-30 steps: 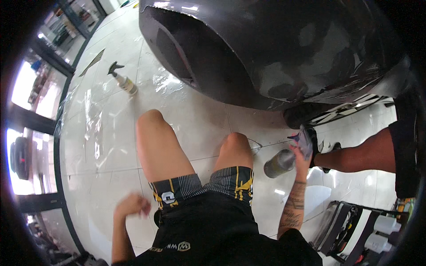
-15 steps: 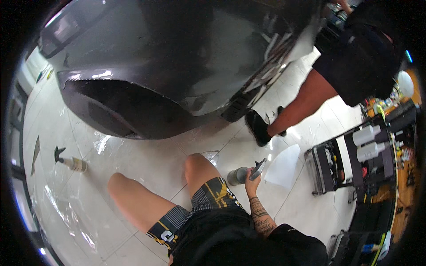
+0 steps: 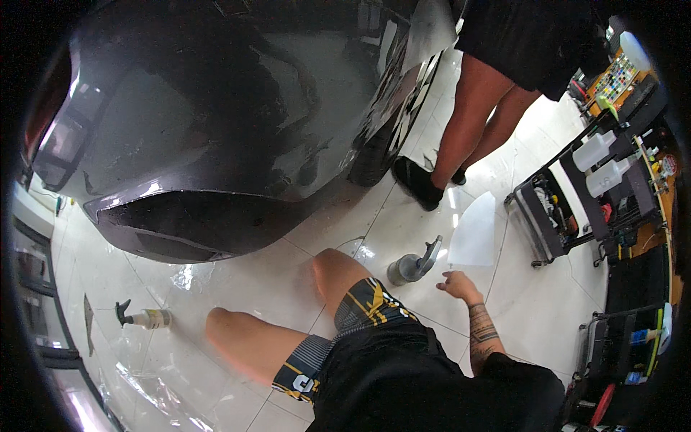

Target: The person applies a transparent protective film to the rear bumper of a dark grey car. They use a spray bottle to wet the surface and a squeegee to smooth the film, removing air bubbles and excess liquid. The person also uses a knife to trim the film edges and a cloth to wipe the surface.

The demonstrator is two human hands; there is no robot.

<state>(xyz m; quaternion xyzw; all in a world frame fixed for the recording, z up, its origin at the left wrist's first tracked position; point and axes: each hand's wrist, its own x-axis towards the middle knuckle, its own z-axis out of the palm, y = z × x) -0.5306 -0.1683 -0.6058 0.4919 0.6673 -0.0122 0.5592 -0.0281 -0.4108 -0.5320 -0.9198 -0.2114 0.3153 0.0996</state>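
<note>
Grey spray bottle (image 3: 406,270), right of centre, is judged stiff, slippery, best neck-held; right hand (image 3: 461,286) empty, loosely spread, left hand unseen.

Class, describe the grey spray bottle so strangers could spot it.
Find the dark car, then the white sheet to its right. Between it and the person's right knee is the grey spray bottle, darker-bodied than the pale bottle farther left.
</note>
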